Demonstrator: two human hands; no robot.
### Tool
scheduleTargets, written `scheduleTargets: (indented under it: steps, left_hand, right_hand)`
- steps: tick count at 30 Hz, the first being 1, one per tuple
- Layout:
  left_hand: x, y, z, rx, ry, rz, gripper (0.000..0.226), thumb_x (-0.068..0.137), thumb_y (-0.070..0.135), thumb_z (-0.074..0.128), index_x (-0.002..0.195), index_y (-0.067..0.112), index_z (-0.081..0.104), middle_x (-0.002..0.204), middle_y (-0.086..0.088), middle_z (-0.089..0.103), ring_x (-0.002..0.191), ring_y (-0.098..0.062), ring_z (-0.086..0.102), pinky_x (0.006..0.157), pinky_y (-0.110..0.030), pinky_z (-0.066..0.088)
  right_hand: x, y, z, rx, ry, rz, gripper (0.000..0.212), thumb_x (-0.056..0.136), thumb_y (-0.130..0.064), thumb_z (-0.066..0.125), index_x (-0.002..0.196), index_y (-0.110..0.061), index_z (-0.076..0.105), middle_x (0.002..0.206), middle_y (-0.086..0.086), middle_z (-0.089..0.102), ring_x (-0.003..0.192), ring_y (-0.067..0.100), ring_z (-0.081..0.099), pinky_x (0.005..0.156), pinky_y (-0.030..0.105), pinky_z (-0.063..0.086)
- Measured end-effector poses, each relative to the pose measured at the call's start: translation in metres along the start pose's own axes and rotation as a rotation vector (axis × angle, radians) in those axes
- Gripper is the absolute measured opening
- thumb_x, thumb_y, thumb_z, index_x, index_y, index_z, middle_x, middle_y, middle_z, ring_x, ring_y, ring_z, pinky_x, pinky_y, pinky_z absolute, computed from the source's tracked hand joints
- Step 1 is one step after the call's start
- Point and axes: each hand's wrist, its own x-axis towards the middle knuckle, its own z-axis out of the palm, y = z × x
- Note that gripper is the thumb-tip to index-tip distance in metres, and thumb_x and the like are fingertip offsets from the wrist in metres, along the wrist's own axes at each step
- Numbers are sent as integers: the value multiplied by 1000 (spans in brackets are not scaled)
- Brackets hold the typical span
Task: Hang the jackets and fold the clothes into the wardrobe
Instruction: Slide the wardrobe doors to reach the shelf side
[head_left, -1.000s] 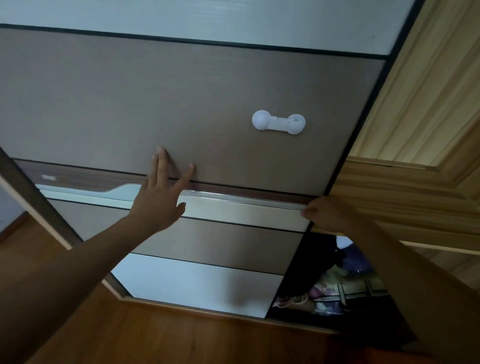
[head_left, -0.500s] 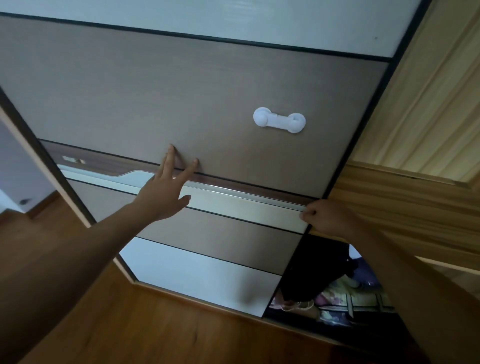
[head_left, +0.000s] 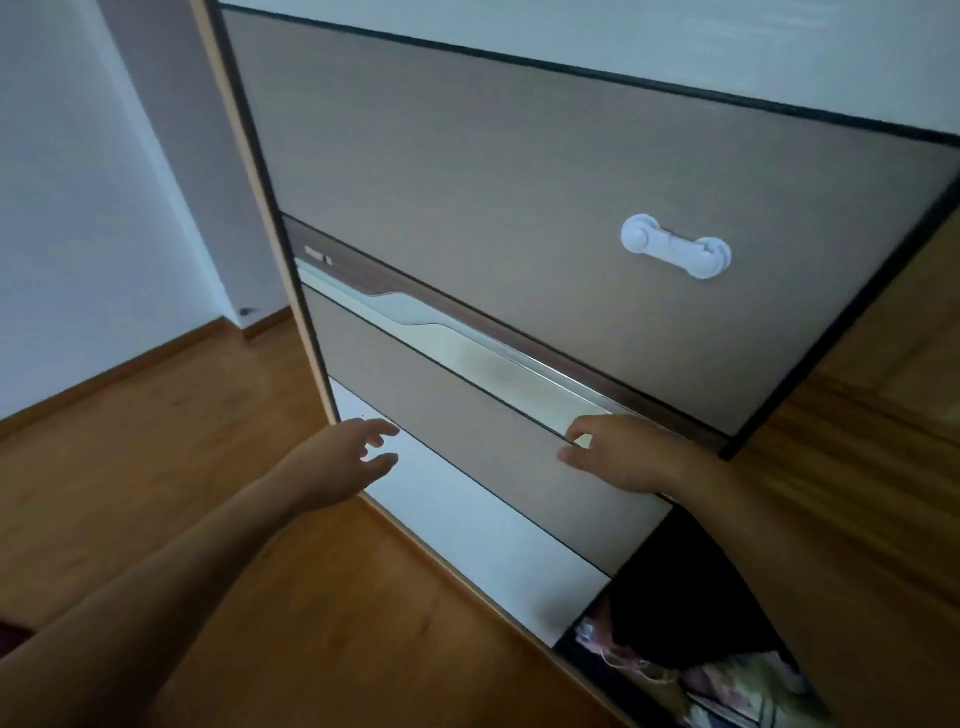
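The wardrobe's sliding door has brown and white panels and a silver handle strip across its middle. My right hand is at the right end of that strip, fingers curled into its groove and thumb stretched out below. My left hand hovers in front of the door's lower left corner, fingers loosely spread and holding nothing. Behind the door's right edge the wardrobe stands open; a dark garment hangs there above colourful clothes.
A white child lock is stuck on the upper brown panel. The wardrobe's wooden side frame lies to the right. To the left are a pale wall and wooden floor.
The door has slid left, towards the wall. My left hand came off the brown panel and dropped lower. My right hand moved from the door's edge onto the handle strip.
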Motion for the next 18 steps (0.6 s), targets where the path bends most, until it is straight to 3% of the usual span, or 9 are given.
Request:
scheduleTargets:
  steps: [3, 10, 15, 18]
  left_hand:
    - [-42, -16, 1, -19, 52, -147, 42, 99, 39, 60, 139, 28, 56, 131, 0, 65, 109, -13, 64, 92, -29, 51]
    - [-156, -72, 10, 1, 112, -481, 50, 98, 47, 57, 145, 31, 49, 132, 5, 62, 112, -13, 61, 94, -29, 48]
    - [-233, -116, 20, -47, 196, -651, 49, 96, 42, 61, 142, 26, 53, 121, 3, 64, 98, -12, 58, 90, -30, 47]
    - [-273, -145, 22, -93, 244, -746, 49, 96, 42, 61, 142, 27, 53, 119, 3, 64, 98, -13, 61, 90, -31, 50]
  right_hand:
    - [16, -38, 9, -37, -45, -132, 51, 97, -60, 54, 136, -28, 56, 121, 0, 67, 111, 20, 61, 93, 31, 47]
    - [33, -146, 50, -180, -150, -441, 59, 99, -61, 49, 146, -25, 48, 128, 2, 65, 112, 22, 61, 96, 37, 50]
    - [28, -235, 83, -282, -241, -645, 54, 102, -56, 47, 145, -24, 48, 139, 5, 61, 120, 25, 61, 94, 34, 49]
    - [30, -296, 104, -327, -271, -736, 55, 101, -57, 48, 145, -25, 48, 142, 5, 59, 124, 25, 60, 99, 39, 51]
